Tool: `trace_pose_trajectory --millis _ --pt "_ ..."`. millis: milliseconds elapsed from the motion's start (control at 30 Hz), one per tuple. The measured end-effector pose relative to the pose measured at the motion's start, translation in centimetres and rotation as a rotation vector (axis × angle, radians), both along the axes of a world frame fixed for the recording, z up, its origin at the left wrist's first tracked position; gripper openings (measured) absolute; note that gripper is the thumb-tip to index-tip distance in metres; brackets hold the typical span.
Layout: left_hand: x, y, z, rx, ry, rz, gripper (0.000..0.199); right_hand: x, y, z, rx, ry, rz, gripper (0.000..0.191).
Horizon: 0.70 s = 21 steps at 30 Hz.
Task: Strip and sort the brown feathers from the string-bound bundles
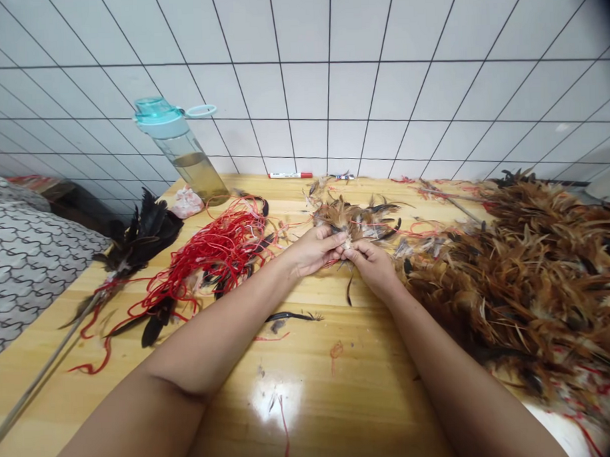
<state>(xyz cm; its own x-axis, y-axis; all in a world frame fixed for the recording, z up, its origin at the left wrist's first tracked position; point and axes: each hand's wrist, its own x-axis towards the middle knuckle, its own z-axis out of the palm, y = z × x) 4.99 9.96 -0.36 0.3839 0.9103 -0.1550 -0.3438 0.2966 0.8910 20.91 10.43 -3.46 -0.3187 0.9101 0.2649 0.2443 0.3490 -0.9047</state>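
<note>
Both hands meet at the middle of the table, fingers pinched together around the base of a small bunch of brown feathers (pixel 342 214). My left hand (pixel 313 250) is closed on the quill ends from the left. From the right, my right hand (pixel 370 261) pinches the same spot, its fingertips touching those of the left. The feather tips point away toward the wall. Red string runs near the bunch, and a dark feather (pixel 349 290) hangs just below the fingers. What lies exactly between the fingertips is too small to make out.
Tangled red string (pixel 210 252) lies left of my hands. Further left, black feathers (pixel 145 234) are fixed to a stick (pixel 44 374). A large heap of brown feathers (pixel 531 274) covers the right side. A water bottle (pixel 197 169) and a red marker (pixel 289 176) are by the tiled wall.
</note>
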Motion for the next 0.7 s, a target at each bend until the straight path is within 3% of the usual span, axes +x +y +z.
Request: trace_pose_trajectory --millis 300,533,700 --pt "-0.28 -0.07 0.29 0.06 0.11 -0.038 0.047 -0.17 -0.17 0.0 0.079 -0.074 0.011 0.02" --pt "-0.35 0.16 0.29 0.103 0.102 0.027 0.047 0.26 -0.05 0.48 -0.009 0.051 -0.061 0.026" --pt "-0.12 0.13 0.11 0.193 0.34 0.113 0.035 0.3 0.39 0.05 -0.054 0.093 -0.025 0.027"
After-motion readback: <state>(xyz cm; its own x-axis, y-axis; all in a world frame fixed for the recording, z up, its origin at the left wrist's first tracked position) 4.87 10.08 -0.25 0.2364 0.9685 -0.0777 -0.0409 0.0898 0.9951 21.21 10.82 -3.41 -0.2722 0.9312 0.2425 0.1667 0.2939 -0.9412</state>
